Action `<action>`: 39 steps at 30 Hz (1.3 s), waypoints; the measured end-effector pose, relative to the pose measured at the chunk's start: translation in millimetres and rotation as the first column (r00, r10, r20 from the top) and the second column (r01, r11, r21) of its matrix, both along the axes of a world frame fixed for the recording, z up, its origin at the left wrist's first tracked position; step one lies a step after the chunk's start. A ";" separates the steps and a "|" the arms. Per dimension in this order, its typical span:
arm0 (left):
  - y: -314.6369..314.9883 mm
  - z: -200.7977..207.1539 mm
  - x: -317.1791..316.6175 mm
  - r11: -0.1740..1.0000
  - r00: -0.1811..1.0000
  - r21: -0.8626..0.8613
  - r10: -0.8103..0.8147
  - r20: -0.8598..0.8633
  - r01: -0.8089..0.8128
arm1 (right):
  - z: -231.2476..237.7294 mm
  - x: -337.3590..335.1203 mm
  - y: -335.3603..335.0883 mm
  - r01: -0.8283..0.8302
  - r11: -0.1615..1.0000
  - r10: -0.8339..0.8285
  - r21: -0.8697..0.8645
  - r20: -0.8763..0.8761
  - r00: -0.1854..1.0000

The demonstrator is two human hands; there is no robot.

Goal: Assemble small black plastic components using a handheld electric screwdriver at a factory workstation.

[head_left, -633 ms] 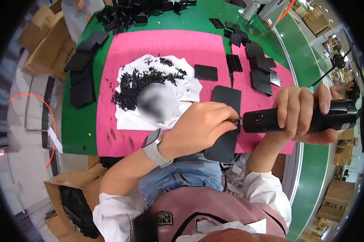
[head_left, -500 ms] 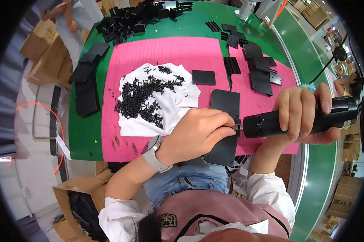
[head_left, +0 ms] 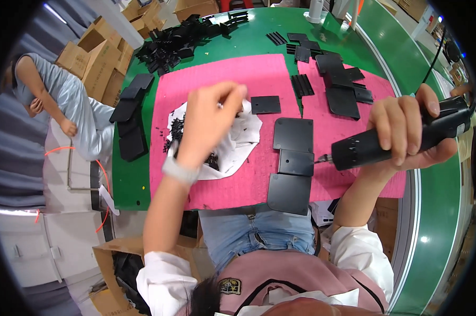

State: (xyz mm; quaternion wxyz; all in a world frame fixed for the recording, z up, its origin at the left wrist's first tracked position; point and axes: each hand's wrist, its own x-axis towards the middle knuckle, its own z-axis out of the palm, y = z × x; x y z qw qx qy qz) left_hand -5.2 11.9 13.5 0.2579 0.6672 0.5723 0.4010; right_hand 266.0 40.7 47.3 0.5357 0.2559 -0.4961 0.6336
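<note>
My right hand is wrapped round a black electric screwdriver, its bit pointing left and apart from the black plastic assembly. That assembly lies near the mat's front edge: two larger plates with a smaller piece between them. Over the white cloth hovers my left hand, fingers curled together; whatever they may pinch is hidden. Beneath it, the hand partly covers a heap of small black screws. A single flat black plate rests just right of the cloth.
Pink corrugated sheeting covers part of the green table. Black plates stand in stacks at left and right. A pile of black parts sits at the far left. Another person is beyond the table.
My left hand has gone from the screwdriver bit up and left to the screws. The screwdriver has drawn back to the right, off the assembly. The view has shifted slightly.
</note>
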 end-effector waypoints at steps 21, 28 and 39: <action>14.4 -38.2 -53.3 0.970 0.912 0.239 0.054 -0.408 0.050 | -0.8 -22.6 -0.3 -0.116 0.984 0.077 0.137 0.260 0.963; 1.9 -20.8 -35.8 0.969 0.974 0.248 0.047 -0.220 0.009 | 5.3 -30.0 -18.3 0.148 0.982 -0.107 -0.115 0.304 0.947; -28.7 -21.0 11.3 0.928 0.906 0.098 -0.371 0.201 0.358 | 30.1 -54.6 -33.4 0.306 0.951 -0.285 0.044 0.509 0.813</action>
